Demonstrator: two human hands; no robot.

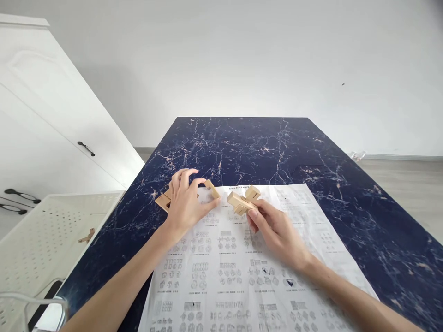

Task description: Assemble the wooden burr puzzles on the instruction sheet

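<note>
Between the thumb and index finger of my left hand [187,196] is a small wooden puzzle piece [212,190], held above the printed sheet. More wooden pieces [162,201] lie on the table just behind and left of that hand, partly hidden by it. In my right hand [273,226] is a partly joined wooden burr puzzle [242,202], its bars crossing one another, gripped by thumb and fingers. A small gap separates the left piece from the joined bars. Beneath both hands spreads a white instruction sheet [214,279] with rows of line diagrams.
The dark blue marble-patterned table [242,147] reaches toward a pale wall. At the left, a white perforated basket [38,230] holds a wooden piece [87,235], a cable and a dark object. Behind the basket stands a white cabinet [51,120] with black handles.
</note>
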